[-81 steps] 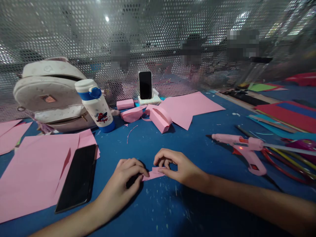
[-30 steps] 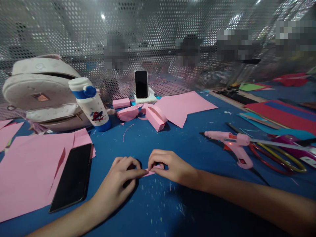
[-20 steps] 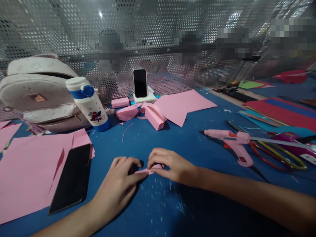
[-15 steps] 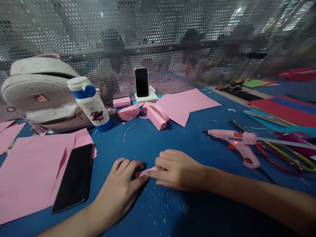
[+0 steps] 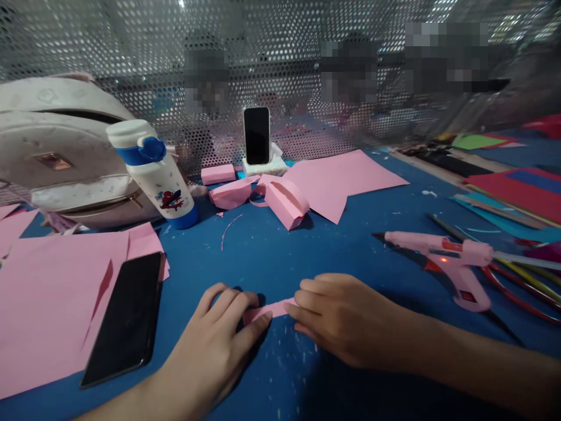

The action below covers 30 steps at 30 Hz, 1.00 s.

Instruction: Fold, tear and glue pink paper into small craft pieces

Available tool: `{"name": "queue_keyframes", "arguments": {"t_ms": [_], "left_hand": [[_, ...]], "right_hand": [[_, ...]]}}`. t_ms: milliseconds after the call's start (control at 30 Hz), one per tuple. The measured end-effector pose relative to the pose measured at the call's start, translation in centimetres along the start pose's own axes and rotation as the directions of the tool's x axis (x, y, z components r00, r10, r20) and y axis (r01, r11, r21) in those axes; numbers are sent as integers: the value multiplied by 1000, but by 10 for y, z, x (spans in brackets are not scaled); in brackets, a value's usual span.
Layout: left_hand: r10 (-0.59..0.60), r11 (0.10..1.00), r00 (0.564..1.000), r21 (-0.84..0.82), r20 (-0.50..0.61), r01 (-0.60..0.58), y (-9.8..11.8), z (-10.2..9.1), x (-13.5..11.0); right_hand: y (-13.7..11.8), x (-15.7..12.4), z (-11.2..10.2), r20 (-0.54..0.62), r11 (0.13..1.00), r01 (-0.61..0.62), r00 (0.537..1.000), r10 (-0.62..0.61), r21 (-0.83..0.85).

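A narrow pink paper strip lies low over the blue tabletop, stretched between my two hands. My left hand pinches its left end, thumb along the near edge and fingers curled over the far side. At the right end, my right hand is closed on the strip, with thumb and forefinger at its edge; the part under those fingers is hidden. Beyond the hands sit folded pink paper pieces, one box-shaped with a curved band. To the right, a pink hot glue gun rests on its side with a red light showing.
At left, a black phone lies on pink paper sheets. Behind stand a white bottle and a pale backpack. Another phone leans upright near the perforated metal panel. Coloured sheets and scissors-like handles lie right.
My right hand has slid rightward along the strip, so more of the pink paper shows between the hands. My left hand keeps its hold. The view has shifted slightly.
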<state>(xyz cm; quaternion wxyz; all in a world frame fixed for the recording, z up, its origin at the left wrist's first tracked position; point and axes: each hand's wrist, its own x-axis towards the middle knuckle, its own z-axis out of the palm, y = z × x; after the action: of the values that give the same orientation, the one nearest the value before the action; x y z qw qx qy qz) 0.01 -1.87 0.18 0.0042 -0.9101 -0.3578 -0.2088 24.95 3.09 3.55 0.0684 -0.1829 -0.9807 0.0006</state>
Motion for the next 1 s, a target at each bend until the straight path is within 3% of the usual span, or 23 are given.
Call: {"name": "queue_keyframes", "arguments": {"t_ms": [500, 567, 633, 733, 1000], "left_hand": [[18, 995, 998, -98, 53, -13, 1, -9, 5], [20, 995, 998, -101, 54, -14, 1, -8, 5], [14, 995, 998, -104, 55, -9, 1, -7, 4], [8, 994, 999, -106, 54, -2, 1, -6, 3], [18, 996, 998, -91, 53, -13, 0, -4, 2]], "right_hand": [[-4, -6, -13, 115, 997, -58, 991, 64, -54], [-1, -4, -9, 48, 996, -40, 998, 44, -81], [3, -2, -1, -116, 994, -21, 993, 8, -110], [8, 0, 11, -327, 986, 7, 943, -63, -169], [11, 0, 19, -421, 968, -34, 904, -75, -247]]}}
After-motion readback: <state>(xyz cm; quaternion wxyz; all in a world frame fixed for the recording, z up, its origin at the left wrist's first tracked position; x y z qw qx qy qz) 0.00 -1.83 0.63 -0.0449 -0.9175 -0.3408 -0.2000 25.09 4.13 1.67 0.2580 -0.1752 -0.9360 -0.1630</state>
